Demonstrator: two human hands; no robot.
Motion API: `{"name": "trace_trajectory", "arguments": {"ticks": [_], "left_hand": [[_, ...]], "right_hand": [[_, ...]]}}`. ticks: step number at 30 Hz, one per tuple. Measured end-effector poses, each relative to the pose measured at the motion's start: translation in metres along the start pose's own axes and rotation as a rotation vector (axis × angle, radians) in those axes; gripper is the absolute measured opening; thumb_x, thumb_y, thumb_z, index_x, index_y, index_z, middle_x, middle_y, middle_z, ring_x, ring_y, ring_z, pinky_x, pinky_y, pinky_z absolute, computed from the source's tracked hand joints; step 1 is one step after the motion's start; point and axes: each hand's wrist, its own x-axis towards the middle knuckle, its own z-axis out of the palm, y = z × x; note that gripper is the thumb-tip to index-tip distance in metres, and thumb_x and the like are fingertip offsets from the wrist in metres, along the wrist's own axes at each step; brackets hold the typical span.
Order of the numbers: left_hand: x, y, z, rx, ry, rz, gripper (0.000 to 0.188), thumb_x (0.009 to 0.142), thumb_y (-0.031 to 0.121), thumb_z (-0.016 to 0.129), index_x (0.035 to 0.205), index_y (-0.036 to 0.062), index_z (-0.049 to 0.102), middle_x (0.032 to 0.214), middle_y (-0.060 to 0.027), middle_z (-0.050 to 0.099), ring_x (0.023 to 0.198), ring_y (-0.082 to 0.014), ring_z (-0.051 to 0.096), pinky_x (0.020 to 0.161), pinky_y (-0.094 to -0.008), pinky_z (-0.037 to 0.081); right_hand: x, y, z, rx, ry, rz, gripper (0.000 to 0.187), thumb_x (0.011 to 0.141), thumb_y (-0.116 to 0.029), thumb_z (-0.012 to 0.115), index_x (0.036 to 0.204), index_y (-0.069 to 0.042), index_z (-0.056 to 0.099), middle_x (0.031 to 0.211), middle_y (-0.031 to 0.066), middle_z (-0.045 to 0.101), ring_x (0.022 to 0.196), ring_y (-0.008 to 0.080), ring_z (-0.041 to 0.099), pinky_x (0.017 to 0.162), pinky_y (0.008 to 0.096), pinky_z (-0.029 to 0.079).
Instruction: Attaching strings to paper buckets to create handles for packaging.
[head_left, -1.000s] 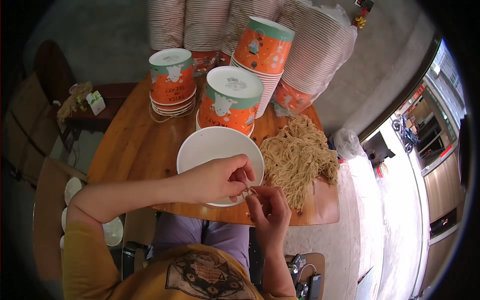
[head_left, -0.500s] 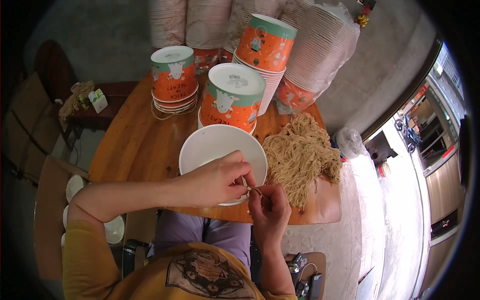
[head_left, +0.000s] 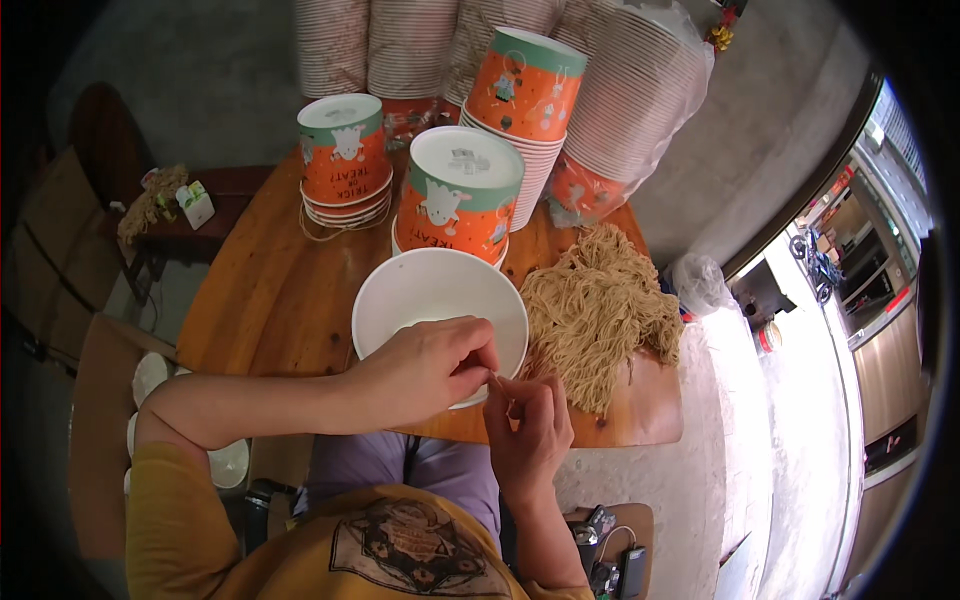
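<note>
A paper bucket point(head_left: 430, 290), white inside, tilts its open mouth toward me at the table's near edge. My left hand point(head_left: 430, 365) reaches across its mouth, thumb and fingers pinched together at the right side of the rim. Just below, my right hand point(head_left: 530, 430) is closed too, fingertips almost meeting the left ones. A thin tan string point(head_left: 509, 405) runs between the two pinches; its ends are hidden by my fingers. To the right lies a loose heap of tan strings point(head_left: 605, 320).
Behind the bucket stand upside-down orange and green buckets point(head_left: 465, 185), with a shorter stack point(head_left: 343, 160) at left. Tall plastic-wrapped bucket stacks point(head_left: 640, 100) line the back of the wooden table point(head_left: 260, 290). White round pieces point(head_left: 150, 375) lie in a cardboard box at lower left.
Both hands and the bucket have shifted slightly left in view. My right hand's fingers have curled differently around the string, and the left fingers sit a little lower.
</note>
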Motion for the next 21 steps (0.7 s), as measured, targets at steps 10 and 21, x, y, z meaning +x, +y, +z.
{"name": "trace_trajectory", "arguments": {"ticks": [10, 21], "left_hand": [[-0.001, 0.003, 0.001, -0.209, -0.013, -0.098, 0.010, 0.086, 0.001, 0.060, 0.092, 0.0011, 0.052, 0.083, -0.0069, 0.060, 0.075, -0.0151, 0.059, 0.068, -0.0301, 0.049], [0.003, -0.008, 0.003, -0.368, -0.086, -0.025, 0.036, 0.086, -0.001, 0.060, 0.116, 0.0064, 0.042, 0.088, -0.0023, 0.057, 0.080, -0.0097, 0.054, 0.074, -0.0267, 0.046]], "right_hand": [[-0.005, 0.003, 0.001, -0.044, 0.032, -0.101, 0.020, 0.077, -0.005, 0.074, 0.093, -0.009, 0.062, 0.072, 0.0047, 0.051, 0.058, 0.0204, 0.055, 0.048, 0.0317, 0.043], [-0.004, 0.006, 0.005, 0.501, 0.001, 0.388, 0.011, 0.087, -0.005, 0.068, 0.087, -0.002, 0.058, 0.076, 0.0038, 0.053, 0.059, 0.0092, 0.051, 0.053, 0.0233, 0.041]]}}
